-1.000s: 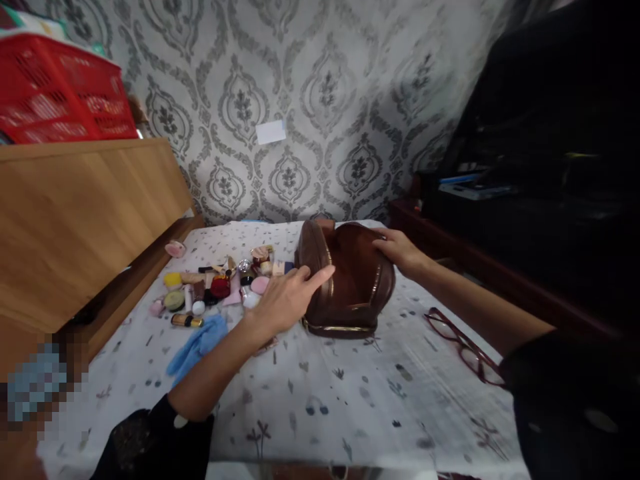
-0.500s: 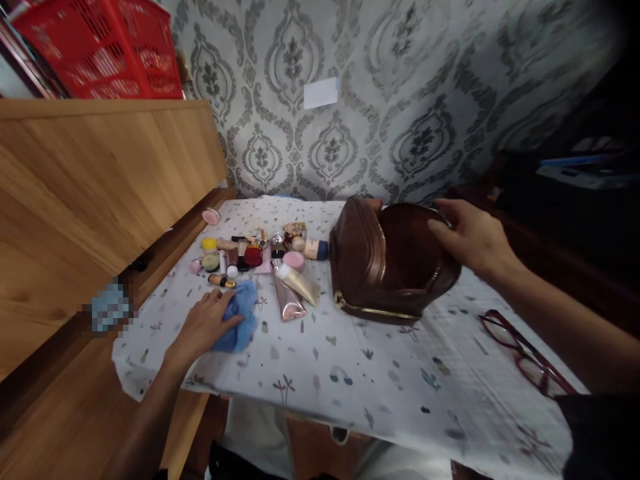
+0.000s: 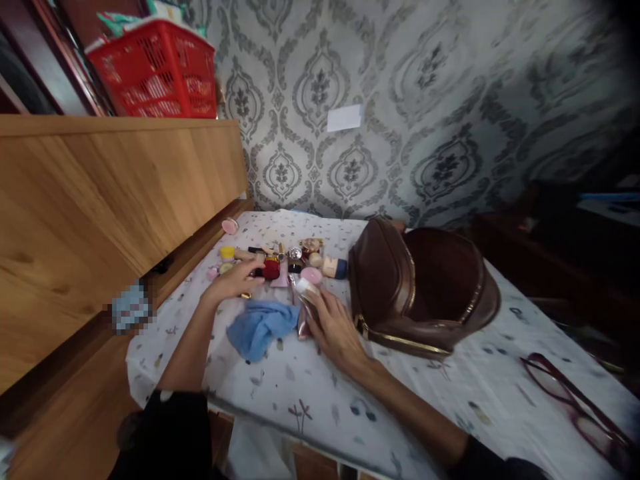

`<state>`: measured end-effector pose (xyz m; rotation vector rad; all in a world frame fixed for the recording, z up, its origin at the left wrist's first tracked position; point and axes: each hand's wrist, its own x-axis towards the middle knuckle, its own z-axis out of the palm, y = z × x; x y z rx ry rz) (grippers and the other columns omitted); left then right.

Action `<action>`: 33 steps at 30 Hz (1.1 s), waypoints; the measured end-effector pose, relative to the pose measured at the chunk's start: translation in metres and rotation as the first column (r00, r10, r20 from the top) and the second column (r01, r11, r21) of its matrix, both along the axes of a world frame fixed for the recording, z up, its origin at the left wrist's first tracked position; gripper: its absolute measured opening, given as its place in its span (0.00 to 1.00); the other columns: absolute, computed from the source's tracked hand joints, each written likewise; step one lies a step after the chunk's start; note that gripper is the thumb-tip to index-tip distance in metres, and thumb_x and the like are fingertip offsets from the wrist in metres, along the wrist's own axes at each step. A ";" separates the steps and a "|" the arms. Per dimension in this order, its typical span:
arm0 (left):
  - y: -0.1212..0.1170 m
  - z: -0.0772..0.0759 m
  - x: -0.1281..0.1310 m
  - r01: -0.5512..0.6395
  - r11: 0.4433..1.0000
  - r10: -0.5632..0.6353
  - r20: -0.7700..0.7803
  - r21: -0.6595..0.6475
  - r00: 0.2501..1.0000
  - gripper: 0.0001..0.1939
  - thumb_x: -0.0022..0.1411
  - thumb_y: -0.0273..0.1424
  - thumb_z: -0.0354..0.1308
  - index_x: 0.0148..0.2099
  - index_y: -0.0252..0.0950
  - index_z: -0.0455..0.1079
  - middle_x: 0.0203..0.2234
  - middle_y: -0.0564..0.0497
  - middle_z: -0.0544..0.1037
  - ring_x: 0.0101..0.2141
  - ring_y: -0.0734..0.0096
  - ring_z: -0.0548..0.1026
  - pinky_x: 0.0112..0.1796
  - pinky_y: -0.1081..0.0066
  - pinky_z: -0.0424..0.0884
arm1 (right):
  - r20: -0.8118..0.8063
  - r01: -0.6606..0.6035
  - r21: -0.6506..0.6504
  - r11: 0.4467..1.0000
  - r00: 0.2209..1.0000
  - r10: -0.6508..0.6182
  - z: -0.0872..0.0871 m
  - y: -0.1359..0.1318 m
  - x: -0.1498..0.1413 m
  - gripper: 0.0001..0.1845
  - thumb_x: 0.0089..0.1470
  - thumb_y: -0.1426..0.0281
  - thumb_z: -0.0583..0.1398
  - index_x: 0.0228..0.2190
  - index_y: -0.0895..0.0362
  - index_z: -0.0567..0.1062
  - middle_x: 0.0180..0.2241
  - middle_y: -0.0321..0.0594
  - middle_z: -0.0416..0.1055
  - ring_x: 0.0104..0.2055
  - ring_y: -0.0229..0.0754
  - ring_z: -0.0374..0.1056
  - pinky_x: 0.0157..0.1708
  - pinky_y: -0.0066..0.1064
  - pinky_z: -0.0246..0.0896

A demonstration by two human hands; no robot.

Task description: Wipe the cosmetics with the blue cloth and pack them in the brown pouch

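My left hand (image 3: 233, 280) is over the left part of a cluster of small cosmetics, fingers stretched out and apart, tips beside a red jar (image 3: 271, 268). My right hand (image 3: 336, 330) closes over a cream-coloured tube (image 3: 309, 291) with a white cap, its thumb and fingers on either side. A shiny pink tube (image 3: 302, 327) lies under it, partly covered by the hand. Between my hands a crumpled blue cloth (image 3: 263, 327) lies on the table. To the right stands a brown bag (image 3: 383, 287), unzipped and gaping. A pink round case (image 3: 311, 275) and a blue-capped bottle (image 3: 334, 267) sit near the tubes.
The table has a white patterned cloth (image 3: 400, 407). Red-framed glasses (image 3: 575, 400) lie at the right. A wooden cabinet (image 3: 125, 200) borders the left side, with a red basket (image 3: 165, 73) on top. Behind is a patterned wall (image 3: 320, 153).
My right hand has left the bag's opening and moved left onto the tubes. My left hand has let go of the blue cloth and moved forward to the cosmetics. The cloth lies more spread out.
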<state>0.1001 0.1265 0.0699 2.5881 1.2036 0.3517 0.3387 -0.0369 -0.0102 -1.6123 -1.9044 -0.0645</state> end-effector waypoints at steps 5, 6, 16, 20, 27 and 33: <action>0.103 0.009 0.005 -0.400 0.908 0.403 0.000 0.123 0.915 0.27 0.65 0.30 0.55 0.64 0.30 0.61 0.59 0.34 0.67 0.59 0.47 0.67 0.57 0.52 0.66 | -0.104 0.010 0.083 0.997 0.995 -0.001 -0.015 0.007 0.007 0.26 0.64 0.70 0.52 0.62 0.55 0.59 0.58 0.52 0.66 0.58 0.54 0.64 0.56 0.50 0.66; 0.119 0.011 0.004 -0.450 0.883 0.455 -0.004 0.135 0.890 0.25 0.65 0.30 0.56 0.63 0.31 0.63 0.59 0.34 0.67 0.58 0.47 0.68 0.56 0.51 0.67 | -0.129 0.002 0.085 0.996 0.992 0.009 -0.016 0.006 0.008 0.26 0.64 0.69 0.52 0.62 0.55 0.59 0.57 0.51 0.67 0.58 0.52 0.65 0.55 0.48 0.66; 0.218 0.001 0.003 -0.546 0.827 0.554 -0.030 0.133 0.832 0.35 0.65 0.37 0.52 0.71 0.38 0.50 0.63 0.32 0.60 0.62 0.42 0.62 0.54 0.53 0.65 | -0.189 -0.018 -0.022 1.000 0.982 0.013 -0.007 0.004 0.016 0.28 0.65 0.70 0.51 0.64 0.50 0.54 0.55 0.50 0.69 0.57 0.52 0.68 0.54 0.49 0.68; 0.225 -0.006 0.006 -0.539 0.830 0.548 -0.032 0.144 0.836 0.30 0.62 0.36 0.54 0.66 0.40 0.60 0.62 0.34 0.62 0.59 0.42 0.65 0.53 0.53 0.65 | -0.206 -0.015 -0.035 0.999 0.979 0.008 -0.005 0.003 0.017 0.27 0.64 0.71 0.51 0.63 0.49 0.55 0.54 0.49 0.69 0.55 0.52 0.69 0.53 0.49 0.69; 0.215 -0.004 -0.002 -0.586 0.787 0.604 -0.044 0.191 0.796 0.26 0.60 0.45 0.55 0.57 0.38 0.67 0.58 0.31 0.67 0.57 0.37 0.66 0.49 0.48 0.68 | -0.225 -0.008 -0.008 1.000 0.974 0.006 -0.007 0.005 0.017 0.25 0.63 0.70 0.52 0.61 0.50 0.59 0.53 0.48 0.71 0.55 0.52 0.69 0.53 0.48 0.69; 0.203 -0.017 -0.004 -0.518 0.847 0.529 -0.084 0.120 0.844 0.25 0.55 0.41 0.60 0.53 0.35 0.72 0.52 0.34 0.76 0.51 0.42 0.74 0.46 0.56 0.71 | -0.251 -0.025 -0.032 0.999 0.968 0.016 -0.011 0.005 0.017 0.26 0.62 0.72 0.52 0.61 0.52 0.59 0.55 0.49 0.69 0.56 0.52 0.68 0.55 0.49 0.68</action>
